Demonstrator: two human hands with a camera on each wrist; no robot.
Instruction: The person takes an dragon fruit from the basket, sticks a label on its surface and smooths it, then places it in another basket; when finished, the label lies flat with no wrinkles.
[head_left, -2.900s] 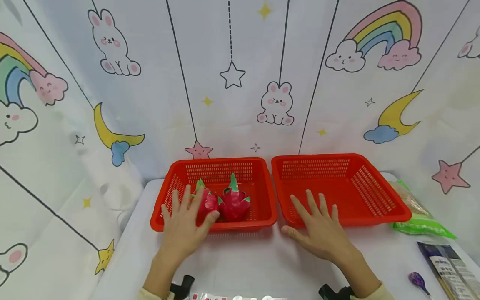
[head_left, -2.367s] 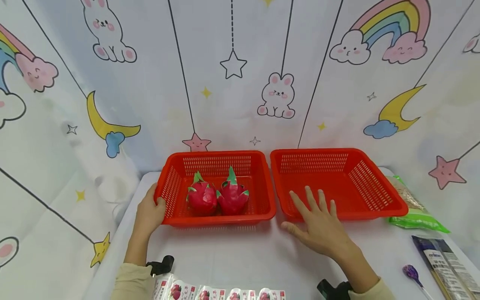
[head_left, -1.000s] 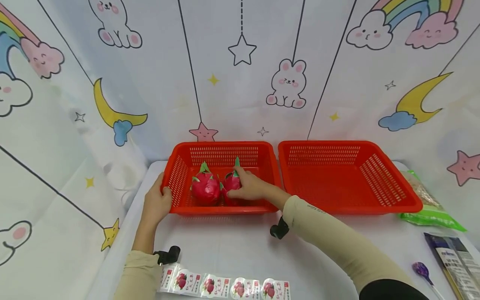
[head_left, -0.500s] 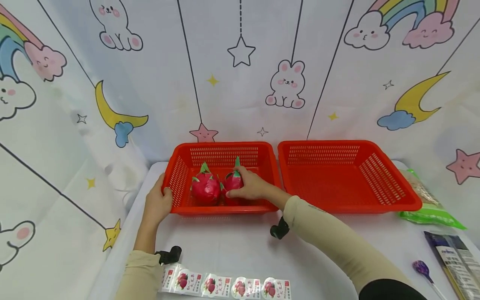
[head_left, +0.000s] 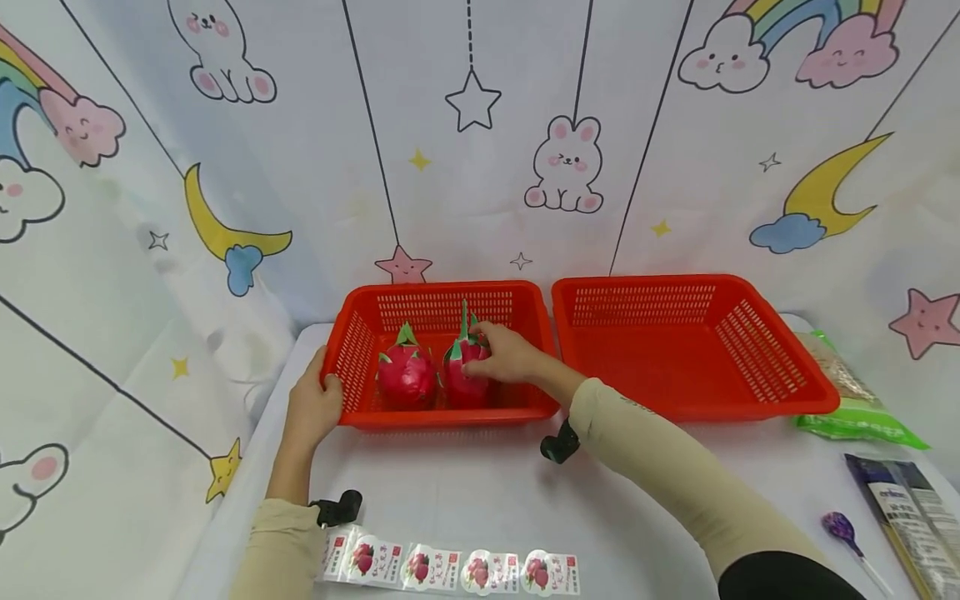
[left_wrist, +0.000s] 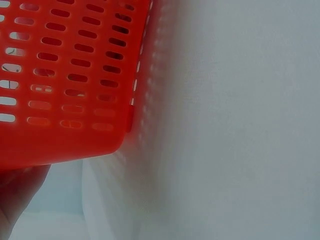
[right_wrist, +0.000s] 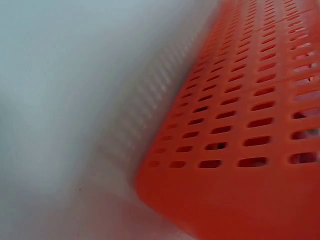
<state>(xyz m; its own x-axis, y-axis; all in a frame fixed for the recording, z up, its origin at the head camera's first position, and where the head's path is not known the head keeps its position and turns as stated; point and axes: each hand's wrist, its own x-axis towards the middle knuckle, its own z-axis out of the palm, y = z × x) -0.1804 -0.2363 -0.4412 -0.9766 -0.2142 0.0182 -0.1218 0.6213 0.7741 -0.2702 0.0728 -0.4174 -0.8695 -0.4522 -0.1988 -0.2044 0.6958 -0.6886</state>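
Two red dragon fruits with green leaf tips stand in the left red plastic basket [head_left: 450, 418]. My right hand [head_left: 508, 357] reaches into that basket and grips the right dragon fruit [head_left: 459, 387], thumb in front and fingers behind. The left dragon fruit [head_left: 407, 382] sits untouched beside it. At the basket's left rim my left hand [head_left: 315, 404] holds on, thumb at the inner side. The left wrist view shows the basket's slotted wall [left_wrist: 65, 142] with part of the left hand [left_wrist: 20, 195] under its edge. The right wrist view has only the basket wall [right_wrist: 240, 195]; the right hand is outside it.
A second red basket [head_left: 645, 367] stands to the right with nothing in it. A strip of dragon fruit stickers [head_left: 457, 571] lies at the front. Toward the right edge are a green bag [head_left: 862, 421], a dark packet [head_left: 900, 508] and a purple lollipop [head_left: 838, 527].
My left hand went to the left basket's rim; my right hand left the right basket and took hold of the right dragon fruit. That fruit has just turned and shifted slightly from its neighbour.
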